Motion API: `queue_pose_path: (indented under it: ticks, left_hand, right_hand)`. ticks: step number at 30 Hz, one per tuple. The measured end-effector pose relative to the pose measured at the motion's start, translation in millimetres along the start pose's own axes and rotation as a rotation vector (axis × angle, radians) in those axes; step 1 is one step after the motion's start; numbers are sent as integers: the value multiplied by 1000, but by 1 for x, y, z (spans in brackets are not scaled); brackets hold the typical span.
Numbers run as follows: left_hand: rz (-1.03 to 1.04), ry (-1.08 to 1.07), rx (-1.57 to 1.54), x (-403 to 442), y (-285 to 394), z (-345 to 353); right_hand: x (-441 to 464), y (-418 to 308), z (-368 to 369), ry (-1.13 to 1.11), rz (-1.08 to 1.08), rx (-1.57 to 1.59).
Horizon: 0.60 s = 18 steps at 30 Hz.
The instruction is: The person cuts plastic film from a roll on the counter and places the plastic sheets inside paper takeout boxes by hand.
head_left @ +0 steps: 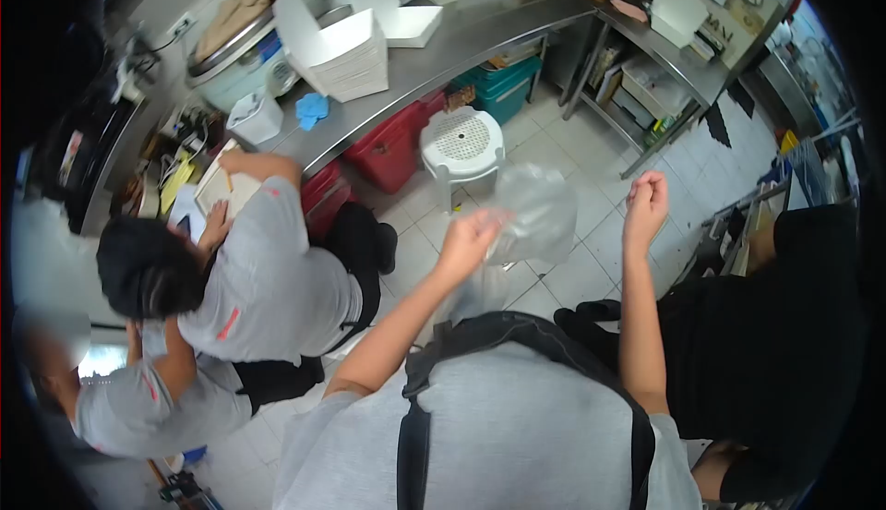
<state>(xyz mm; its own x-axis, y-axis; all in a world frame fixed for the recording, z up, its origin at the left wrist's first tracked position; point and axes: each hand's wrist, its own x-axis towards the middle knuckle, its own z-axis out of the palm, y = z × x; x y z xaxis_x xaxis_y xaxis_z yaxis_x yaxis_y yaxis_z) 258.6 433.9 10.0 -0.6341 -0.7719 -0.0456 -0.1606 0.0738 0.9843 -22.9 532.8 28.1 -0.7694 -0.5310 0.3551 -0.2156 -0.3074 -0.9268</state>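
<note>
My left hand (469, 244) pinches a clear plastic bag (543, 215), which hangs out to the right of my fingers and looks blurred. More of the clear plastic shows lower down, below my forearm. My right hand (648, 198) is raised apart from the bag, its fingers curled closed, and I see nothing in them. Just past the bag stands a white plastic stool (461, 141) on the tiled floor.
A steel counter (480, 25) runs along the back, bearing stacked white boxes (346, 58) and a blue cloth (312, 110). Beneath it are red bins (386, 155) and a teal crate (506, 88). Two people in grey (249, 270) are at left; one in black (766, 344) is close at right.
</note>
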Motion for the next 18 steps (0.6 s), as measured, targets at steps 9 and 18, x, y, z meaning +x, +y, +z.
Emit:
queue_pose_path:
  ticks: [9,18]
  left_hand:
    - [-43,-4,-313,184,41,-48]
    - [4,228,-435,326,28,-57]
  right_hand:
    - [2,70,52,-354,431,252]
    - [154,161,85,-4,477,44]
